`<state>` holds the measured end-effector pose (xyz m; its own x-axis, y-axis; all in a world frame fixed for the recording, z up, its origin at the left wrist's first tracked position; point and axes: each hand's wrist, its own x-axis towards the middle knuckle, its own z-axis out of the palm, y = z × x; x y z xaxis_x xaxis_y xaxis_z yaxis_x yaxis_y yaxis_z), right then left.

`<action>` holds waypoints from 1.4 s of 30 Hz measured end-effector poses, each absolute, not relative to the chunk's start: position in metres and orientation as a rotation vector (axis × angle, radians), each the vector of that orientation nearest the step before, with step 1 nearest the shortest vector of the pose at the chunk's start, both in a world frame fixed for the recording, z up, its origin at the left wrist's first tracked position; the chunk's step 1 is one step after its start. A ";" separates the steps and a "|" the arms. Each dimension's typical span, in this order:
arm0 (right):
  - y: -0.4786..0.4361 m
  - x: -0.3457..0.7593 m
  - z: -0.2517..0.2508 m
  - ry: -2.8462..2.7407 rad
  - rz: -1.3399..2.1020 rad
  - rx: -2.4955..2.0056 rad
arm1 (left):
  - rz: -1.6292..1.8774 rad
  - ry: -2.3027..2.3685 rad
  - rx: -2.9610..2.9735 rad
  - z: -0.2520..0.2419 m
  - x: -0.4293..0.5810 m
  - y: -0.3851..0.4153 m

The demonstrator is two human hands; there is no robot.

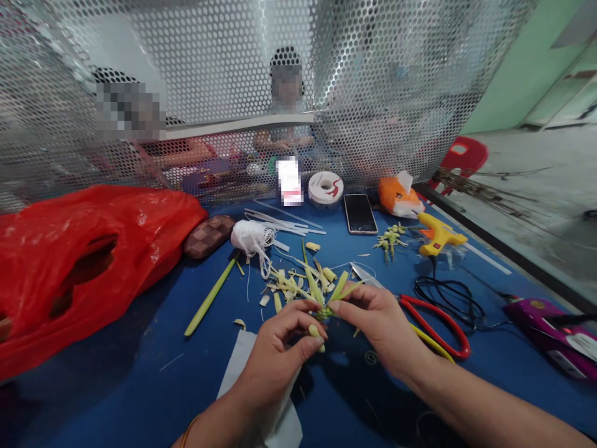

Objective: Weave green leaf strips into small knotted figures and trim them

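Near the middle of the blue table, my left hand (289,342) is closed, with a short pale-green piece (316,336) pinched between thumb and fingers. My right hand (377,317) pinches a green leaf strip (339,286) just to the right. Between my fingertips is a small green plaited piece (324,311), partly hidden by them. Leaf trimmings (291,283) lie scattered just beyond my hands. Scissors with red and yellow handles (438,326) lie beside my right wrist, and a white sheet (237,361) is partly under my left forearm.
A red plastic bag (140,218) fills the left. White string (252,238), a ribbon roll (326,186), a dark phone (360,213) and a tissue pack (398,194) lie farther back. On the right are a yellow glue gun (439,234) and a purple device (550,330). People sit behind the perforated screen (209,62).
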<state>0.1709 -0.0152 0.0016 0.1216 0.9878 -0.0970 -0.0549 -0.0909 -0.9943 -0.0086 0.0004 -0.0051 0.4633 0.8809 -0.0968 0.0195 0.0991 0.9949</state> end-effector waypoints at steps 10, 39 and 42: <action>-0.017 0.171 -0.002 -1.313 0.986 -1.323 | 0.813 0.840 1.170 -0.004 -0.006 0.000; -0.032 0.140 -0.007 -0.886 1.275 -1.113 | 1.032 0.921 0.879 -0.014 0.000 -0.005; -0.033 0.144 -0.007 -0.994 1.189 -1.117 | 1.060 0.950 0.874 -0.012 -0.001 -0.004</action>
